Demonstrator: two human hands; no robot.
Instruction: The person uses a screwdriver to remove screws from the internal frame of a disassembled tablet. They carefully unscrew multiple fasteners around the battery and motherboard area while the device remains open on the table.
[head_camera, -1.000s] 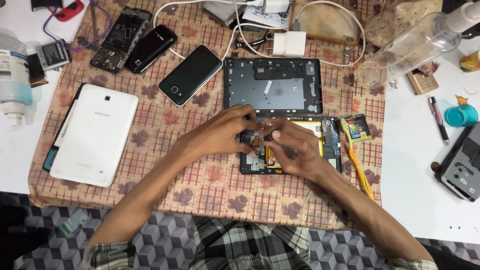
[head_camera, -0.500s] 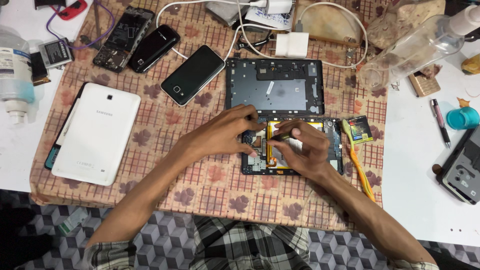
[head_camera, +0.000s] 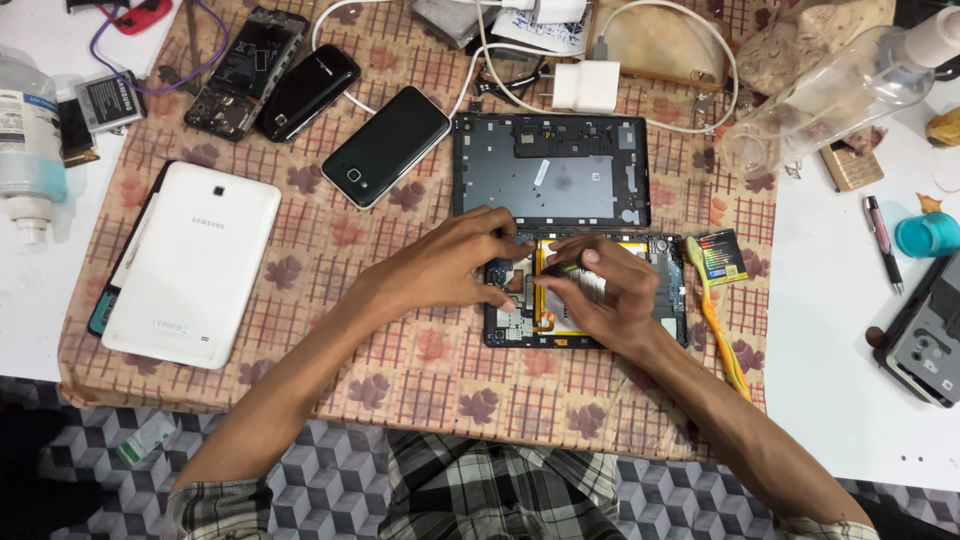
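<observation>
The opened tablet (head_camera: 585, 295) lay on the checked cloth (head_camera: 420, 370) over the desk (head_camera: 850, 380), and both hands were on its insides. The left hand (head_camera: 450, 265) pressed curled fingers on its left part, while the right hand (head_camera: 605, 295) pinched something small there; I could not tell what. Just above the tablet lay its grey back cover (head_camera: 550, 170), a yellow toothbrush (head_camera: 722, 320) just right of it, a white tablet (head_camera: 190, 265) far left.

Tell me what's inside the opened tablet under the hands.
Inside the opened tablet: a yellow-edged battery, circuit boards on its left, an orange flex cable. The left hand and right hand cover the middle; what the fingertips grip is hidden.
</observation>
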